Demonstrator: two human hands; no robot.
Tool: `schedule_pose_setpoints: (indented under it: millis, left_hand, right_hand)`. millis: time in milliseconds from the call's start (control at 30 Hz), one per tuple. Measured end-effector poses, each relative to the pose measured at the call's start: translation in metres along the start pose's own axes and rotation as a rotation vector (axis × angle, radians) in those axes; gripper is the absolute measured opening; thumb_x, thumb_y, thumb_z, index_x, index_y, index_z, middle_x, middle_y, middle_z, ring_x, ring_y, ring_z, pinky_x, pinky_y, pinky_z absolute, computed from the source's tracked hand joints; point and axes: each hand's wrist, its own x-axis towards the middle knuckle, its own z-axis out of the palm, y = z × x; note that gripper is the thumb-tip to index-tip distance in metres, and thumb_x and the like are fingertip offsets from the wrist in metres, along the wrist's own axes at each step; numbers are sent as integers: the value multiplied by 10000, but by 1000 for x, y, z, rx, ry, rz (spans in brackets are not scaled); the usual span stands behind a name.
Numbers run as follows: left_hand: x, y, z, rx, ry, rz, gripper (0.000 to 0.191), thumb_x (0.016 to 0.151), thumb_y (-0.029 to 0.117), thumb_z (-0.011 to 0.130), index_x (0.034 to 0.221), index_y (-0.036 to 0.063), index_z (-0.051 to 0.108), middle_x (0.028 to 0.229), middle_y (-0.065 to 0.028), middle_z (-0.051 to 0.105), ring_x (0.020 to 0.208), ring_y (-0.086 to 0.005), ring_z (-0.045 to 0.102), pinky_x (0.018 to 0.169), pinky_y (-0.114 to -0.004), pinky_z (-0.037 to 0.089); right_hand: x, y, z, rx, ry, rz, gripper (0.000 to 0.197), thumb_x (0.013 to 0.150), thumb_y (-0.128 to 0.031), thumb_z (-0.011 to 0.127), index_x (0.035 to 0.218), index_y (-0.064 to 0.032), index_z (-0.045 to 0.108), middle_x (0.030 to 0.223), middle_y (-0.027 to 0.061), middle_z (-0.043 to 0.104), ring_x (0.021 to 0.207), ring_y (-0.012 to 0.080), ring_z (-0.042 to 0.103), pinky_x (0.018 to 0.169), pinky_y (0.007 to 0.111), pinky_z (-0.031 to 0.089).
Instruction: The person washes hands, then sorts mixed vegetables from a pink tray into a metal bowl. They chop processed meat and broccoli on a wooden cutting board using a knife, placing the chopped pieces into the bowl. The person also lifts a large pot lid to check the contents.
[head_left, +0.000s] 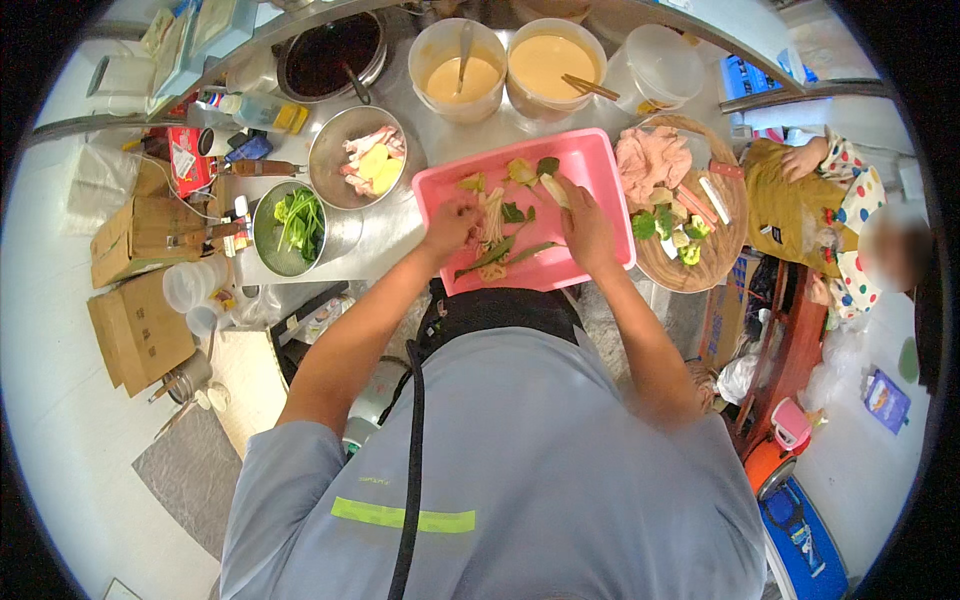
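A pink plastic tray sits at the table edge right before me, tilted a little. Inside it, my left hand has its fingers curled on a bunch of enoki mushrooms. My right hand grips a pale piece of vegetable in the tray's right half. Between the hands lie dark green leaves and a long green leaf. Yellowish-green leaf pieces rest near the far side. A tan, lumpy food piece is at the near wall.
On the left stand a colander of greens and a metal bowl with meat and yellow slices. Tubs of batter line the back. A round wooden board at right bears meat, broccoli and a knife. A person is beyond it.
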Motion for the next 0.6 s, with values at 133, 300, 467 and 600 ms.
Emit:
schedule_pose_setpoints:
  millis: [133,300,467,600]
  left_hand:
    - [-40,52,-24,135,142,239,123,1026,62,649,1107,19,732,869,-45,712,679,-113,629,587,-284,503]
    - [-37,42,-32,260,71,189,184,1033,25,623,1187,28,723,905,-40,719,712,-113,625,617,-285,526]
    - [-54,35,-3,228,20,150,197,974,-25,702,1170,-6,725,953,-58,742,781,-141,681,697,-314,565]
    - [-62,20,-13,282,14,141,230,994,-16,701,1223,3,705,1012,-58,742,804,-134,680,708,-304,569]
  right_hand:
    - [15,22,26,-155,-280,-237,486,992,-160,688,1472,-106,636,1414,195,669,1181,425,704,968,522,594]
    - [58,-13,106,-80,-135,-374,458,962,-235,730,1385,-69,672,1424,180,677,1221,387,704,1014,500,585]
    - [93,-21,170,-234,-68,-222,463,965,-310,752,1363,-80,698,1345,169,699,1164,396,700,969,507,589]
    - [85,-18,162,76,46,-252,414,960,-323,802,1288,-76,748,1227,150,734,1040,358,721,894,460,598]
